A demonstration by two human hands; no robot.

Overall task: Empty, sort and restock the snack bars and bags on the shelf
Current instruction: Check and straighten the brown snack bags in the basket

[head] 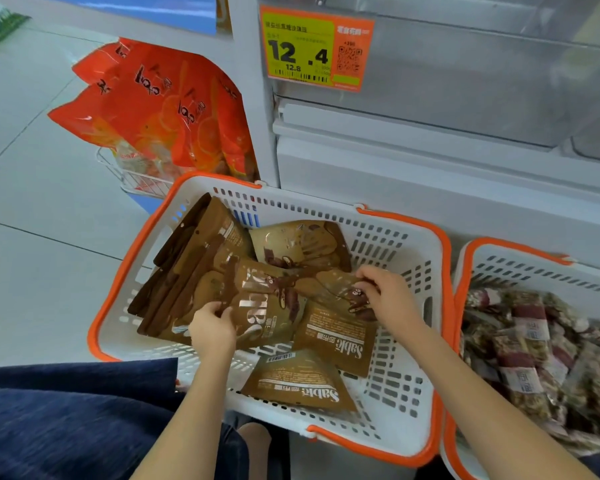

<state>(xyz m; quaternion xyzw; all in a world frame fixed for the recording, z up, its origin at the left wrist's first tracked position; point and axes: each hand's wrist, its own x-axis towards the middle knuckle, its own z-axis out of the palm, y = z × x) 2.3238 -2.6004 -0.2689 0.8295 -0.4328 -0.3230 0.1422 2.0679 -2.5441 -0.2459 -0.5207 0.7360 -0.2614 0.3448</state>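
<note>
Now your left hand (211, 326) and right hand (387, 295) both pinch brown snack bags (274, 299) inside the near white basket (400, 368); wrapped snack bars (527, 344) fill the basket (520, 268) at right.

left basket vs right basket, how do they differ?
Contents: the left basket holds flat brown snack bags; the right basket holds small clear-wrapped snack bars. View: the left basket shows whole; the right basket is cut off by the frame edge. Hands: the left hand and right hand both grip a bag in the left basket; none reach into the right basket. Both are white slotted plastic with orange trim.
</note>
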